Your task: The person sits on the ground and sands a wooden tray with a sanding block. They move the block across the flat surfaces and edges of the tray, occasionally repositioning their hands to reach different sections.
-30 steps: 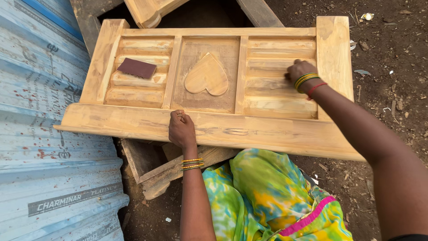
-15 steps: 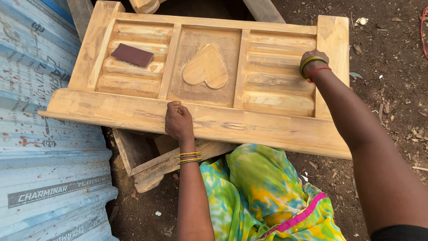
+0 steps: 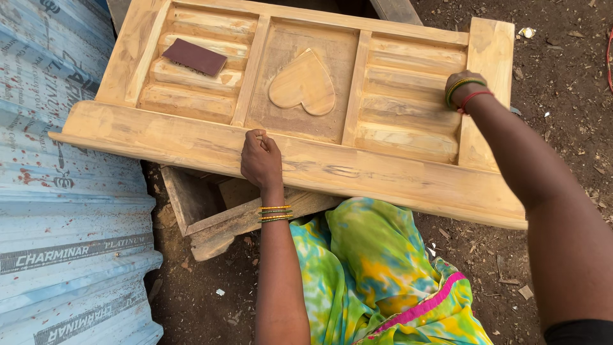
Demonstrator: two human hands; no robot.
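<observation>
1. We see the left hand (image 3: 260, 160) curled closed, knuckles up, resting on the near rail of the wooden panel (image 3: 211, 144). Something small seems to be pinched at its fingertips, though we cannot make out what.
2. The right hand (image 3: 461, 86) lies at the far end of the same panel, on the grooved section beside the end post. Its fingers are bent over and hidden behind the wrist, so we cannot tell how far they are open or whether they hold anything.
3. Both wrists carry bangles (image 3: 274, 214).
4. Between the two hands, a little beyond the left one, a raised heart carving (image 3: 303, 84) sits in the panel's sunken middle field.
5. Further out from the left hand, in the recessed grooved bay at that end, a dark reddish-brown sheet of sandpaper (image 3: 195, 57) lies flat.
6. Just below the left wrist, a rough wooden box frame (image 3: 211, 217) props the panel off the dirt ground (image 3: 562, 128).
7. Beyond the left arm, corrugated blue sheets (image 3: 64, 223) lie beside the panel.
8. Nearest us, between the arms, is green and yellow patterned cloth (image 3: 377, 268).
</observation>
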